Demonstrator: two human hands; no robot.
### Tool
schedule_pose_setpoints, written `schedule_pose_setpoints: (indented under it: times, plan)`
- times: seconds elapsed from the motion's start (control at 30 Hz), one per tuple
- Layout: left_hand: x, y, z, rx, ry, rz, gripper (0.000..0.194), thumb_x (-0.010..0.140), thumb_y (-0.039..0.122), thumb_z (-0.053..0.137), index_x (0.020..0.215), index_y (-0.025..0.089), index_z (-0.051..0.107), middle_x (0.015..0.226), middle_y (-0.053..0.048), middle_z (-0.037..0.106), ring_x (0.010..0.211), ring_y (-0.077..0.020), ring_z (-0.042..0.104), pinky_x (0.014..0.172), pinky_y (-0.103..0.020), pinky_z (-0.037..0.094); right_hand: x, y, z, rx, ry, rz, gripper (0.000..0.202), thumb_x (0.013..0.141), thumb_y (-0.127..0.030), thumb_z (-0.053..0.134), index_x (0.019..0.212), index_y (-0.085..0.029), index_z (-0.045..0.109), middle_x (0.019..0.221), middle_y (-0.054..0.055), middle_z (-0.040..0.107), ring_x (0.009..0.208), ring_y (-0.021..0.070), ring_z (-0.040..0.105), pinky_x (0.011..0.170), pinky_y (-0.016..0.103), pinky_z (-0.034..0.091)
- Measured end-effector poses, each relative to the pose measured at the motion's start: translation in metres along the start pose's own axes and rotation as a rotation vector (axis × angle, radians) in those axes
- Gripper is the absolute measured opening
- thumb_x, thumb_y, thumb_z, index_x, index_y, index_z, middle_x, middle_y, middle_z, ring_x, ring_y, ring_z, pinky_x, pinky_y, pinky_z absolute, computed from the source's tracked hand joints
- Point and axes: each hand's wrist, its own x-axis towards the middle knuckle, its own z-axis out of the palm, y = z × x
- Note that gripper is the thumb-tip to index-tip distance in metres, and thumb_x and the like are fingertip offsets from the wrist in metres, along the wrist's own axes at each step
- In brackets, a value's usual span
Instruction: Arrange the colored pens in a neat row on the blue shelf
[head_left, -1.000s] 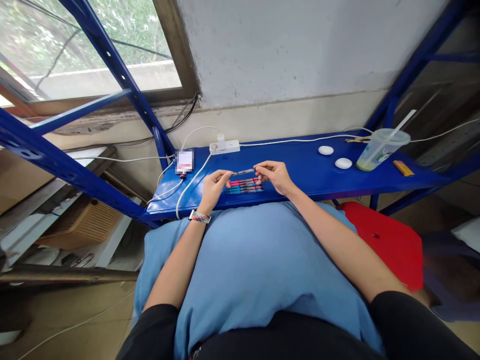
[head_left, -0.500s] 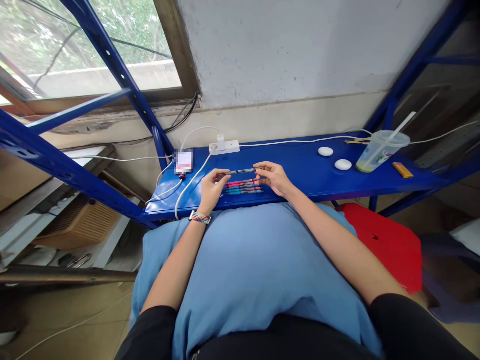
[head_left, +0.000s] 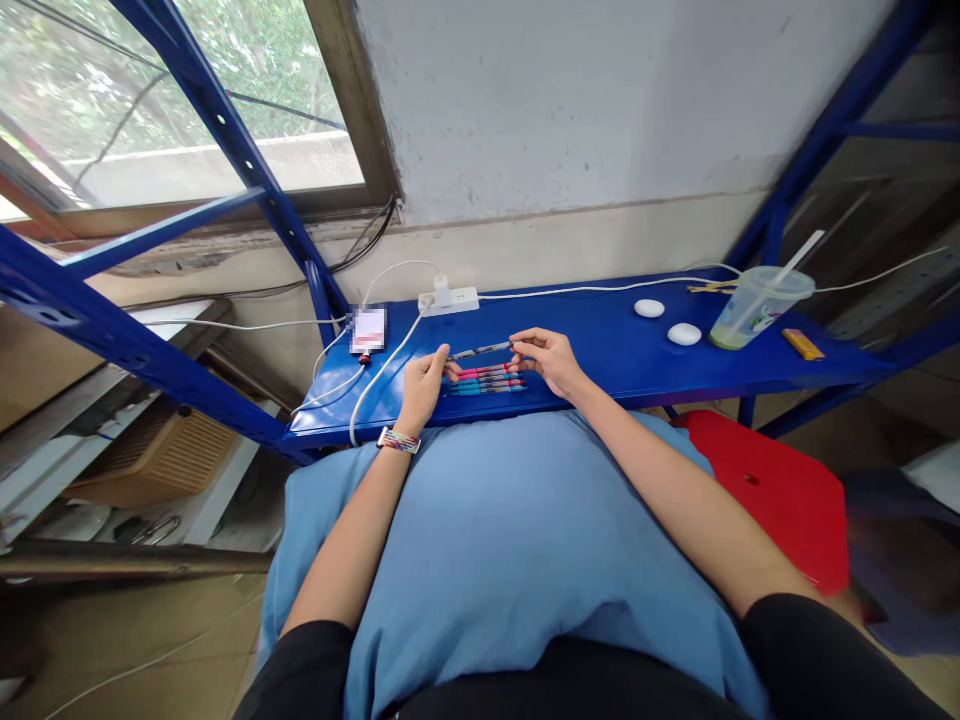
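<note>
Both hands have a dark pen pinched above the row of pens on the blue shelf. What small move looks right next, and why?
Probably lowering the dark pen onto the blue shelf at the far side of the row of pens. The left hand and right hand hold its ends level, parallel to that row and just beyond it, over bare shelf.

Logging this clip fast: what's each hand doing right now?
Left hand: closed on one end of the dark pen.
Right hand: fingers pinching the pen's other end.

Left hand (head_left: 424, 375), right hand (head_left: 549, 358) pinched.
</note>
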Motion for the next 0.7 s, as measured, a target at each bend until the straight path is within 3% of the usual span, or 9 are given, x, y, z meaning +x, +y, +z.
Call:
schedule_pose_setpoints:
  times: [0.13,0.2,0.27,0.33,0.43,0.53,0.7]
  plan:
    - [0.0,-0.001,0.0,-0.065,0.001,0.015,0.042,0.087,0.058,0.084,0.109,0.022,0.079,0.082,-0.003,0.078,0.077,-0.0205,0.074,0.075,-0.033,0.059,0.0,0.001,0.0,0.007,0.002,0.005,0.043,0.066,-0.046,0.101,0.093,-0.02,0.082,0.072,0.002,0.075,0.063,0.0174,0.073,0.065,0.032,0.07]
    - [0.001,-0.003,-0.001,-0.025,0.02,0.017,0.039,0.091,0.061,0.08,0.089,0.022,0.078,0.075,-0.003,0.076,0.07,-0.0192,0.072,0.072,-0.032,0.058,0.0,0.001,0.0,0.008,0.008,0.011,0.042,0.067,-0.046,0.101,0.093,-0.02,0.081,0.071,0.001,0.074,0.063,0.0173,0.073,0.065,0.033,0.07]
    - [0.002,-0.005,-0.003,0.046,0.049,-0.007,0.059,0.101,0.066,0.064,0.062,0.022,0.068,0.058,-0.003,0.066,0.058,-0.017,0.064,0.067,-0.032,0.056,0.0,0.0,-0.001,0.015,0.007,0.022,0.039,0.068,-0.044,0.1,0.094,-0.021,0.081,0.071,0.001,0.074,0.064,0.017,0.072,0.065,0.032,0.069]
    - [0.003,-0.007,-0.005,0.071,0.079,-0.02,0.064,0.103,0.066,0.061,0.056,0.023,0.064,0.053,-0.002,0.062,0.055,-0.016,0.062,0.067,-0.032,0.055,0.0,-0.002,-0.001,0.041,0.002,0.046,0.037,0.068,-0.04,0.1,0.093,-0.021,0.081,0.073,0.001,0.074,0.065,0.0166,0.072,0.066,0.032,0.069]
    - [0.004,-0.01,-0.005,-0.016,0.104,-0.009,0.04,0.096,0.059,0.074,0.083,0.021,0.077,0.075,-0.004,0.076,0.074,-0.0187,0.073,0.078,-0.033,0.06,0.002,-0.006,-0.003,0.117,0.033,0.105,0.03,0.069,-0.033,0.097,0.087,-0.02,0.078,0.074,0.001,0.074,0.064,0.0148,0.069,0.065,0.031,0.069]
    - [0.005,-0.015,-0.005,-0.114,0.114,-0.026,0.035,0.091,0.051,0.08,0.107,0.02,0.08,0.092,-0.007,0.081,0.088,-0.0215,0.078,0.084,-0.035,0.062,0.003,-0.009,-0.006,0.172,0.104,0.135,0.022,0.072,-0.027,0.093,0.083,-0.02,0.076,0.072,0.0,0.072,0.062,0.013,0.066,0.065,0.03,0.069]
    - [0.006,-0.021,-0.005,-0.127,0.126,-0.044,0.034,0.09,0.048,0.081,0.109,0.019,0.08,0.096,-0.008,0.082,0.092,-0.023,0.08,0.087,-0.037,0.064,0.003,-0.009,-0.006,0.145,0.16,0.125,0.02,0.075,-0.027,0.091,0.081,-0.02,0.073,0.07,-0.001,0.069,0.058,0.0116,0.063,0.06,0.026,0.066]
